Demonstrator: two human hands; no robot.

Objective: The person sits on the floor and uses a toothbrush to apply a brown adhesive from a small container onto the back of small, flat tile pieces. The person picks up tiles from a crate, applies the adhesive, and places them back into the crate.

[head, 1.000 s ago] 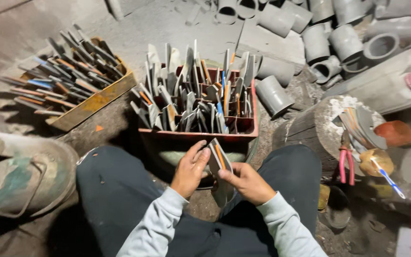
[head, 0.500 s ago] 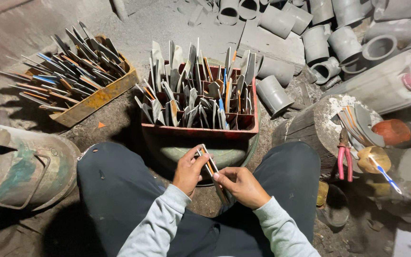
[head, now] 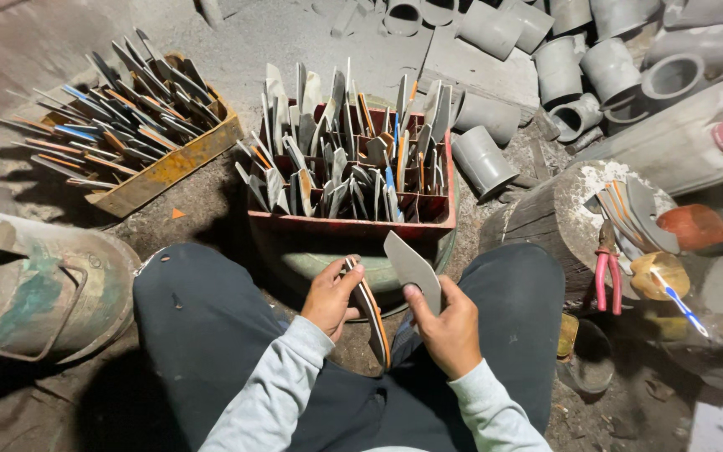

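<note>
At nine o'clock a dented metal drum (head: 31, 289) lies on its side on the dirt floor. Above it, near ten o'clock, a yellow wooden box (head: 169, 163) holds a fan of dark blades with orange and blue handle ends. At twelve o'clock, just beyond the knees, a red crate (head: 353, 222) stands packed with upright grey blades, and its near wall sits over a green round rim.

At the centre, between the dark trouser legs, the left hand (head: 330, 297) is closed around a stack of thin strips (head: 371, 314), dark with orange edges, which runs down toward six o'clock from the thumb and fingers. Just beside it, a touch toward three o'clock, the right hand (head: 448, 326) pinches a flat grey blade (head: 412, 268) by its lower end, thumb on the face and fingers curled behind; the blade tilts up toward eleven o'clock and stands apart from the strips.

At two o'clock a wooden stump (head: 558, 222) carries more blades on top, with pink-handled pliers (head: 606, 276) hanging at its near side. Farther off, at one o'clock, grey pipe sections (head: 562, 71) lie scattered
</note>
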